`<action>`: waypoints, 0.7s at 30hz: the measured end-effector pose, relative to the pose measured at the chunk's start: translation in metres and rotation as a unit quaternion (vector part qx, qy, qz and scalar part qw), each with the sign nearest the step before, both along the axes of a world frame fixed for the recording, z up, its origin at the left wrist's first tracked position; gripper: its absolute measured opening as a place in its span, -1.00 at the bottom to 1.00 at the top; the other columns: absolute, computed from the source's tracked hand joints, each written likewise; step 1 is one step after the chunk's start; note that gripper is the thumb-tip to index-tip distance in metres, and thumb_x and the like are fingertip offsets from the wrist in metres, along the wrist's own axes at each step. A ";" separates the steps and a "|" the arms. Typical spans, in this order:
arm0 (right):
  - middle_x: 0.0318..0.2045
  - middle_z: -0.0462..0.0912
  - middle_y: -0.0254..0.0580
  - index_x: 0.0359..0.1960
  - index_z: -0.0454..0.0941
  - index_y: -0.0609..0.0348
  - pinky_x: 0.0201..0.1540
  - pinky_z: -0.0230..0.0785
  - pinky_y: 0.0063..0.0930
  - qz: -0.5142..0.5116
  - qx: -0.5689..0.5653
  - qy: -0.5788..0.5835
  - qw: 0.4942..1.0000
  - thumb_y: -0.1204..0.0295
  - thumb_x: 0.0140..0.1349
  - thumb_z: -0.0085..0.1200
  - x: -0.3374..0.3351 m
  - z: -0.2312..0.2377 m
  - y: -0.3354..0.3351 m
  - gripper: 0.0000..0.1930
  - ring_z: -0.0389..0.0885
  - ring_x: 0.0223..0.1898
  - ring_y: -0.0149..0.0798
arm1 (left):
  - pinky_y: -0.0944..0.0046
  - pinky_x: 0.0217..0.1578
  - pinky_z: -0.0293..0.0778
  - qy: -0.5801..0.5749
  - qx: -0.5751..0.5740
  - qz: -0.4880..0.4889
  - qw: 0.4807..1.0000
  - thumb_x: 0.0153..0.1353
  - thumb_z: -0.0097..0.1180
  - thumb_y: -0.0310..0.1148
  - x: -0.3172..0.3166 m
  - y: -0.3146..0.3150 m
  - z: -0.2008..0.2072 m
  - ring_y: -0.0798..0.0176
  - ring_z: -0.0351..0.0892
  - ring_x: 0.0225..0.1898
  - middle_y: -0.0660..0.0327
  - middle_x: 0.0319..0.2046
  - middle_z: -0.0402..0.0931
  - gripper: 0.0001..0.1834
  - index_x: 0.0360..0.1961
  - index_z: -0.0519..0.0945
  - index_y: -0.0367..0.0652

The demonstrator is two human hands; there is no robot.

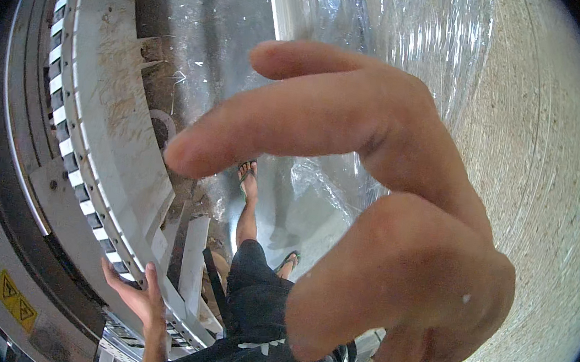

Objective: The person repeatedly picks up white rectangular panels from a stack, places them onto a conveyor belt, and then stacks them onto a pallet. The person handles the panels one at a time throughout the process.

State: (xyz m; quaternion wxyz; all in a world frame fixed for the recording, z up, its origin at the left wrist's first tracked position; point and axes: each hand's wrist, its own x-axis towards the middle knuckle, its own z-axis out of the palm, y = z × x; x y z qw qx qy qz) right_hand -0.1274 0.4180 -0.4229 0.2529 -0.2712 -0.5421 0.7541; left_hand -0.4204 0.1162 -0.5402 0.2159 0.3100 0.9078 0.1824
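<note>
Large and close to the camera, my right hand (407, 216) is raised with its thumb and fingers bent and apart, nothing between them. It covers much of the middle of the view. Lower left, my left hand (142, 298) rests on the edge rail (90, 212) of a long machine, thumb and fingers spread to either side of it. That rail carries a row of black and white blocks. Beside it runs a pale grey machine ledge (119, 83) smeared with brown dust.
Clear plastic film (421, 31) wraps something large at the top right, beside a speckled, pale brown surface (543, 160). A yellow warning label (15, 300) marks the machine. Below are my sandalled foot (248, 174) and the grey floor (215, 22) with scattered debris.
</note>
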 end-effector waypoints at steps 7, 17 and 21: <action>0.12 0.66 -0.02 -0.11 0.63 0.21 0.28 0.37 -0.20 0.015 -0.023 -0.018 0.999 0.04 0.31 0.30 0.000 -0.008 0.025 -0.56 0.58 0.20 -0.10 | -0.25 0.59 -0.08 -0.023 -0.027 0.049 0.998 0.23 0.42 -0.27 0.010 0.013 0.007 -0.23 -0.09 0.62 -0.15 0.60 -0.06 0.12 0.64 -0.06 -0.18; 0.09 0.66 -0.01 -0.14 0.62 0.21 0.24 0.37 -0.23 0.136 -0.048 -0.021 0.989 0.08 0.32 0.28 -0.007 -0.017 0.062 -0.60 0.58 0.15 -0.11 | -0.15 0.58 -0.20 -0.034 -0.047 0.038 0.998 0.19 0.43 -0.19 0.004 0.007 0.008 -0.19 -0.09 0.61 -0.16 0.58 -0.03 0.14 0.63 -0.04 -0.23; 0.08 0.66 -0.01 -0.16 0.61 0.21 0.23 0.38 -0.24 0.155 -0.053 -0.024 0.986 0.09 0.32 0.28 -0.013 -0.022 0.073 -0.61 0.58 0.14 -0.12 | -0.14 0.58 -0.18 -0.084 -0.046 0.084 0.992 0.16 0.47 -0.19 0.001 0.014 0.010 -0.18 -0.08 0.60 -0.16 0.57 -0.02 0.17 0.63 -0.03 -0.23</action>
